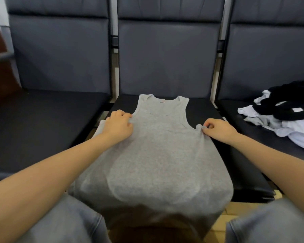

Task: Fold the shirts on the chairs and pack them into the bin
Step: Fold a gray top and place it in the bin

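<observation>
A grey vest [153, 151] was found spread face-up on the middle chair [200, 109], hem overhanging the front edge, evidently laid flat so it could be folded. Its right armhole edge was pinched by the right hand [218, 128]; the left hand [118, 125] was curled onto the opposite edge, grasping cloth. Unfolded shirts [284, 118] were heaped on the right chair. No bin was visible.

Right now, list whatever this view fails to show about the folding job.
- Bin: nowhere in the head view.
- Grey tank top: its hem hangs off the seat's front edge, blurred.
- Pile of shirts on the right chair: cut by the frame edge, count unclear.
- Left hand: its fingers curl under, hiding the grip on the cloth.
</observation>
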